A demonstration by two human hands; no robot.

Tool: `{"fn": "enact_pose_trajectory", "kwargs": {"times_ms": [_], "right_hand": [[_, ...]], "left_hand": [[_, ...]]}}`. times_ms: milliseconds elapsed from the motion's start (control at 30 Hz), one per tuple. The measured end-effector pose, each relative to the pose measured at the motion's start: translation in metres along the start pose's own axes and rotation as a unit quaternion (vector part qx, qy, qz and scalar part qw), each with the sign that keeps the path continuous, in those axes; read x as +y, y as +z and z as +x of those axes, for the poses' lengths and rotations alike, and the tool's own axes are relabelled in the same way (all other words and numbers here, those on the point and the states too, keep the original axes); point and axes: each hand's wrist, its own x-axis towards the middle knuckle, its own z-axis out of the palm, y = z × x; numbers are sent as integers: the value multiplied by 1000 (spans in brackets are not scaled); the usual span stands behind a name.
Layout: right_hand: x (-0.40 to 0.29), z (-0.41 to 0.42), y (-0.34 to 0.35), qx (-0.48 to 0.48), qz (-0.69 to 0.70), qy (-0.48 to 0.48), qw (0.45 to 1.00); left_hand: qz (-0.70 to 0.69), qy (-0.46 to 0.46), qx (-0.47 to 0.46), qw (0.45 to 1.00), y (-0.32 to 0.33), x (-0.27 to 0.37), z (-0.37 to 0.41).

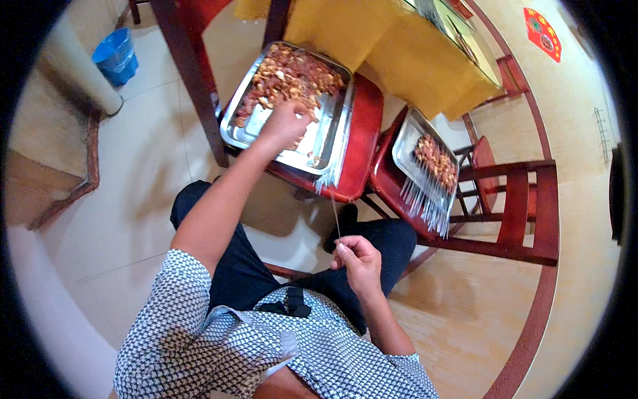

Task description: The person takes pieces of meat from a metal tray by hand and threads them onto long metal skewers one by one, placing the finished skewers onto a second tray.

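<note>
My left hand (288, 123) reaches into a large metal tray (234, 134), its fingers curled at the near edge of a heap of cut raw meat (294, 70). Whether a piece is between the fingertips is hard to make out. Lower down, in front of my lap, my right hand (358, 262) pinches the end of a thin metal skewer (335, 214) that points up towards the tray. A bundle of bare skewers (329, 178) lies along the tray's right side, ends sticking out over the near rim.
Both trays rest on red chairs; the smaller metal tray (406, 134) at right holds several loaded skewers (436, 162), handles towards me. Behind stands a table with a yellow cloth (423, 70). A blue bin (117, 57) is at far left. A chair back (516, 214) rises at right.
</note>
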Motion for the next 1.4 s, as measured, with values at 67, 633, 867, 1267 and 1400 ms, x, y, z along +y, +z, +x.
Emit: {"fn": "enact_pose_trajectory", "kwargs": {"times_ms": [67,633,867,1267,1400], "right_hand": [[-5,-4,-1,-35,-75,-16,996],[-90,-37,-50,116,170,-340,918],[-116,-77,-10,-11,207,-427,880],[-115,-82,-11,88,51,-494,864],[-109,-74,-9,110,-35,-522,845]], "left_hand": [[37,-55,-28,997,2,10,-1],[-49,53,0,997,8,78,-50],[35,70,-6,997,-6,44,-38],[4,4,25,1000,-26,40,-36],[-17,8,27,999,-28,41,-38]]}}
